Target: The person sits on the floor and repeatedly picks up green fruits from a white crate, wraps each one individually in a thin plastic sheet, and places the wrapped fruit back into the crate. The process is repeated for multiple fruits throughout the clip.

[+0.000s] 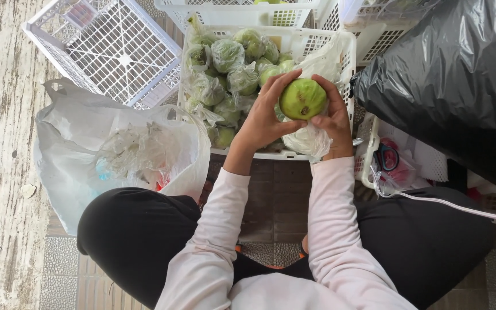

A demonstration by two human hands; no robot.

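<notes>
- Between the two hands, head view: one bare green guava [302, 98], round, with a brown spot on its skin, held above the near edge of a crate.
- Left hand [264, 117]: fingers curled around the guava's left side, thumb under it; closed on the fruit.
- Right hand [333, 117]: fingers wrapped over the guava's right side, also pinching a clear plastic bag [310, 139] that hangs just below the fruit.
- Beneath and beyond the hands: white slatted crate [348, 54], holding many green guavas, each in a clear plastic wrap [227, 54].
- Left of the left hand: large white plastic sack [70, 155], open, containing crumpled clear plastic wrappers [130, 150].
- Beyond that sack: empty white crate [113, 49], tilted.
- Right of the right hand: small white basket [368, 163] with scissors [387, 156] inside; black plastic bag [460, 80] above it.
</notes>
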